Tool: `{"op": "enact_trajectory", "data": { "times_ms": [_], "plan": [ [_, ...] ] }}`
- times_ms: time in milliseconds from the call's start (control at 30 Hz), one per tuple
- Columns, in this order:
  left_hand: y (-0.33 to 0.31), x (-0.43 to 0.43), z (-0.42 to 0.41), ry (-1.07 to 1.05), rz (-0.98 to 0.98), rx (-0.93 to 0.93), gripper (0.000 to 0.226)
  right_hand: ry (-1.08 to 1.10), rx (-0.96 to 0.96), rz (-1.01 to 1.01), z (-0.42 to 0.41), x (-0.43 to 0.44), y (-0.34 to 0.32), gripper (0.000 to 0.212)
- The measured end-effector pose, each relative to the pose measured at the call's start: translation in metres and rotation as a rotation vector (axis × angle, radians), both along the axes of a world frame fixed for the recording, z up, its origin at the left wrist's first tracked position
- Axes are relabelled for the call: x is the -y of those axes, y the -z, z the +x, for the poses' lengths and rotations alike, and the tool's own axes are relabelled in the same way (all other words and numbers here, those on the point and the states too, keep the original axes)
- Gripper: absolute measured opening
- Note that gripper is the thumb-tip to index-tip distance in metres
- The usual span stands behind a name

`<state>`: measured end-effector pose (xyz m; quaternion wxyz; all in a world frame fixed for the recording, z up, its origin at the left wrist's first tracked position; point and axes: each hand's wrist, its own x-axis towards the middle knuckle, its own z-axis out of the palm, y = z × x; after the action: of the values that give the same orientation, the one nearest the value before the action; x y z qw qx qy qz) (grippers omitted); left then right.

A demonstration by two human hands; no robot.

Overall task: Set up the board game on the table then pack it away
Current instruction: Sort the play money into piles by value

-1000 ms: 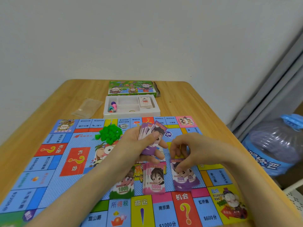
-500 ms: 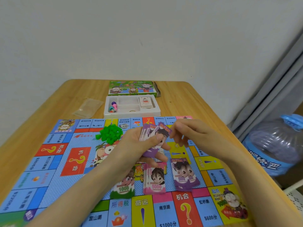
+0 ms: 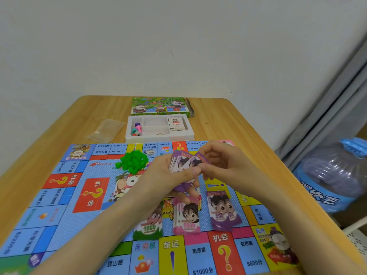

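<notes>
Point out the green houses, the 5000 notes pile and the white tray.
green houses [image 3: 134, 162]: head view, middle of the pile.
5000 notes pile [image 3: 187, 217]: head view, face on top note.
white tray [image 3: 158, 137]: head view, front rim.

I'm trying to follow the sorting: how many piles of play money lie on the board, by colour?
Green 1000 pile: 1
Pink 5000 pile: 1
Purple 500 pile: 1
Total: 3, not counting the held notes.
</notes>
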<state>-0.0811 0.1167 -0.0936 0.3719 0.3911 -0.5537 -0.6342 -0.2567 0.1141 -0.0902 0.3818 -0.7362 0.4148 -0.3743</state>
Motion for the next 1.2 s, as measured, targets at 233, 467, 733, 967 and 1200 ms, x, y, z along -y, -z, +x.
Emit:
{"op": "enact_trajectory", "data": {
  "times_ms": [233, 467, 733, 967, 1200],
  "plan": [
    [0.001, 0.000, -0.003, 0.015, 0.013, -0.043, 0.029, 0.029, 0.039, -0.077, 0.003, 0.000, 0.000, 0.017],
    [0.002, 0.001, -0.002, -0.001, 0.009, -0.066, 0.027, 0.136, 0.124, -0.037, -0.002, 0.003, -0.005, 0.018],
    [0.001, 0.003, -0.002, -0.064, 0.016, -0.110, 0.031, 0.261, 0.098, 0.085, -0.018, 0.003, -0.021, 0.015],
    [0.002, 0.005, -0.001, -0.137, 0.003, -0.114, 0.023, -0.039, -0.378, 0.337, -0.021, -0.002, -0.020, 0.011],
    [0.001, 0.005, -0.002, -0.127, -0.004, -0.107, 0.023, -0.126, -0.485, 0.373, -0.018, -0.002, -0.017, 0.010]
  ]
}}
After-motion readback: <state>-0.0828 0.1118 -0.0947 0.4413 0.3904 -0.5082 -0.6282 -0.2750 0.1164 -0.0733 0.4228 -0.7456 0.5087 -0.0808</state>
